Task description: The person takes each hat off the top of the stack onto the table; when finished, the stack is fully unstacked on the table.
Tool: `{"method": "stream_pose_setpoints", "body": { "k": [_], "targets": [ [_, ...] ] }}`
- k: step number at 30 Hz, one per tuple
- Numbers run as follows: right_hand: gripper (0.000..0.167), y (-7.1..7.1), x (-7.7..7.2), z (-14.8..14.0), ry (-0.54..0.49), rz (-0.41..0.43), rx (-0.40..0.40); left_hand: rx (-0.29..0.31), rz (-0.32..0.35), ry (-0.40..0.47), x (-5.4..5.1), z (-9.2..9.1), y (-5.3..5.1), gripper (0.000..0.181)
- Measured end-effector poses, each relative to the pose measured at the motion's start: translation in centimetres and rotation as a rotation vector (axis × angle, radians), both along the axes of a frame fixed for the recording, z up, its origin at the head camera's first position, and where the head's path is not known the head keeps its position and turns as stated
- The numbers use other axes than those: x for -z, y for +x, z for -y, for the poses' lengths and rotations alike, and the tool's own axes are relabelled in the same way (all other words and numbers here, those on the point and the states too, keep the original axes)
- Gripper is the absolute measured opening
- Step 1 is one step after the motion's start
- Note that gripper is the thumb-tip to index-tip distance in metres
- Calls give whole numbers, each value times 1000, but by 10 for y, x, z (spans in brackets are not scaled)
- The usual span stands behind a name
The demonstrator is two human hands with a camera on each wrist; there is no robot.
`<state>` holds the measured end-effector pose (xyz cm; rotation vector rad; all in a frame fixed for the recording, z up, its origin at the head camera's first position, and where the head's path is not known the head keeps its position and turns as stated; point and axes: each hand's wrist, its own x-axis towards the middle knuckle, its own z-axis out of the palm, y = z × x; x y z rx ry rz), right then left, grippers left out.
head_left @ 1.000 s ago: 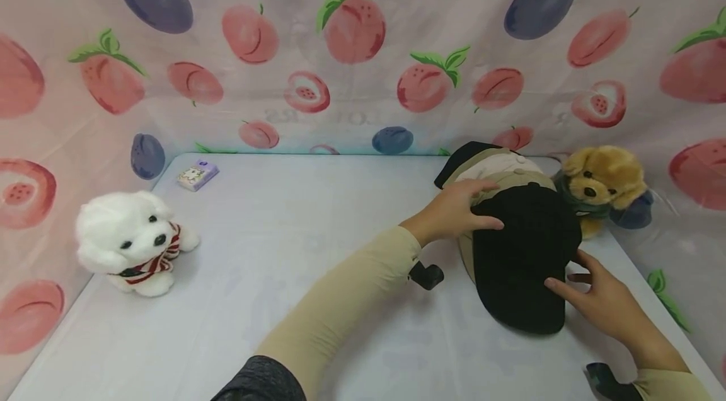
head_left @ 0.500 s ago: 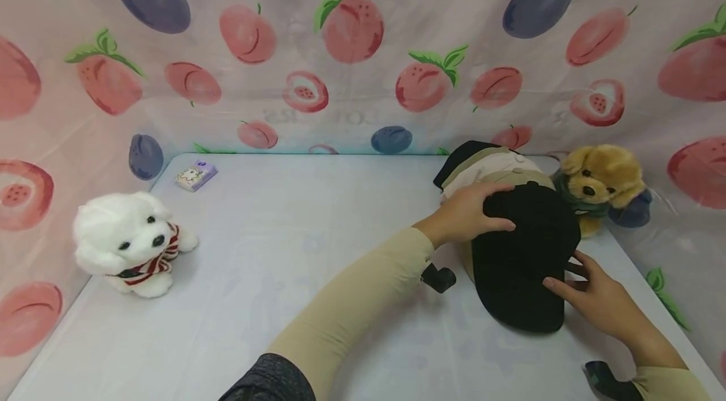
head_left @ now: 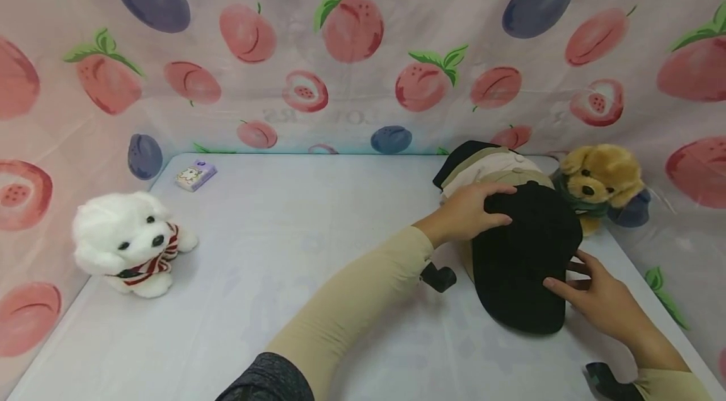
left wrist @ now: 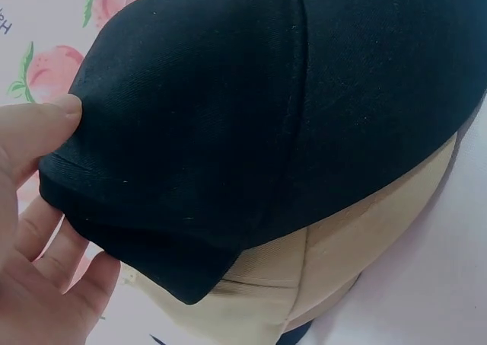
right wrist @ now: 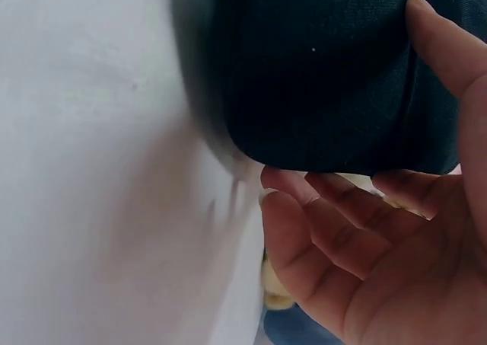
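A black baseball cap [head_left: 524, 262] lies on top of a row of overlapping caps, its brim toward the near side. My left hand [head_left: 471, 212] holds the cap's left edge near the crown, the thumb on the outside and the fingers under the rim in the left wrist view. On the opposite side, my right hand [head_left: 601, 294] pinches the edge near the brim seam. Its thumb [right wrist: 441, 44] presses the top while the fingers tuck beneath. Under the black cap, a beige cap [left wrist: 365, 215] shows in part. Behind it are a whitish cap [head_left: 482, 168] and another dark one.
A tan plush dog [head_left: 604, 180] sits right behind the caps, near the table's right edge. At the left stands a white plush dog [head_left: 130, 240] with a striped scarf. A small purple box [head_left: 195, 175] lies at the back left of the white table [head_left: 317, 212].
My left hand has moved slightly to the right along the black cap, then stayed there. The right hand and the caps have hardly moved.
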<state>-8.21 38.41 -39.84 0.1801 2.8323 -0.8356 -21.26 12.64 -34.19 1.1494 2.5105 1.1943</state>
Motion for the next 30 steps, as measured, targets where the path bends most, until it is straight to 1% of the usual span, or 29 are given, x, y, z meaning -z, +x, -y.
{"method": "stream_pose_setpoints", "body": {
  "k": [5,9,11,15,19,25,30],
  "targets": [
    [105,3,-8,4,27,-46,9,20,-3,33,-5,8,2,54],
    [104,4,-15,8,41,-88,9,32,-13,62,-12,17,4,54],
    [104,4,-19,11,45,-101,5,33,-25,78,-15,22,5,54],
    [104,6,-24,17,46,-122,2,41,-25,107,-19,33,8,53],
    [100,8,-29,25,34,-144,-12,31,-2,123,-23,47,11,54],
    [93,8,-38,43,27,-191,-58,6,35,137,-25,72,13,54],
    [86,7,-44,54,-39,-191,-109,-10,41,142,-26,94,12,53]
  ]
}}
